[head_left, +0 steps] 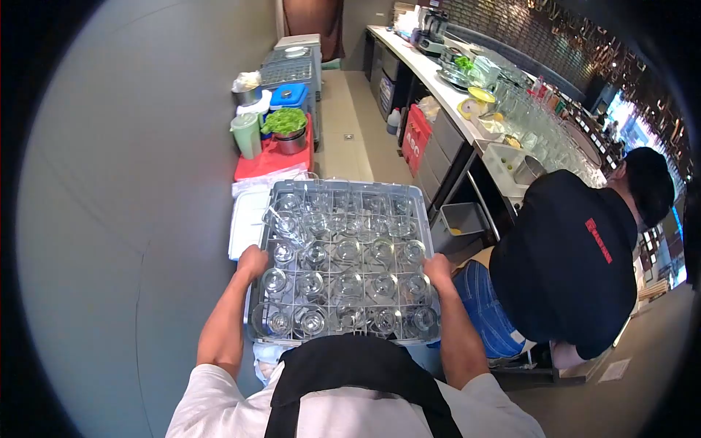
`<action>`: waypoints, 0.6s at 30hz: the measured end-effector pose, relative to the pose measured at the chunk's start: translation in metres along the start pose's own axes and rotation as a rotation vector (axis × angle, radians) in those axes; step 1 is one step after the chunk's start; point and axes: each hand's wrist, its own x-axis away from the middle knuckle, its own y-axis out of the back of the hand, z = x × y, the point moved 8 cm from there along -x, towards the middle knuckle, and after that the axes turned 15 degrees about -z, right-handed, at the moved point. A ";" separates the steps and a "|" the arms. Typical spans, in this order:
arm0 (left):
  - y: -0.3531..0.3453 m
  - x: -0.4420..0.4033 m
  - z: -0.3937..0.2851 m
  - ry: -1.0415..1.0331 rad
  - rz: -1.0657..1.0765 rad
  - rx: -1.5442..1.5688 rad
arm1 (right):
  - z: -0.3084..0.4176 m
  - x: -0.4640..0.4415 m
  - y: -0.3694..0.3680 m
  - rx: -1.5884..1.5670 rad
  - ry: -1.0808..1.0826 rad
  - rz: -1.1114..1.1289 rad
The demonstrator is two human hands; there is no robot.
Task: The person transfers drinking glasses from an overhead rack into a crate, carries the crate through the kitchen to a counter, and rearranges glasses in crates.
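In front of my body is a grey glass rack (421, 191), divided by a wire grid into square compartments. Several clear glasses (347, 251) stand in it, their round ends facing up. My left hand (253, 261) is closed on the rack's left side, and my right hand (438, 269) grips the right side at about the same height. The fingers of both hands are partly hidden by the rack walls. A white lid or board (248, 219) shows beside the rack's left edge.
Beyond the rack, a red surface (252, 169) holds a green pitcher (247, 135) and lettuce (285, 121) on a metal pot. A co-worker in a black shirt (562, 255) bends at the right. A counter (416, 62) runs along the right; a red crate (417, 139) stands below it.
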 end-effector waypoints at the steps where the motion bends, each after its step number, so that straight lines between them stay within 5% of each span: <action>1: -0.006 -0.013 -0.003 0.016 -0.003 0.009 | 0.003 -0.012 -0.005 0.019 -0.011 0.007; 18: -0.059 -0.255 -0.142 0.014 -0.013 0.030 | 0.079 -0.290 -0.049 0.062 0.011 -0.003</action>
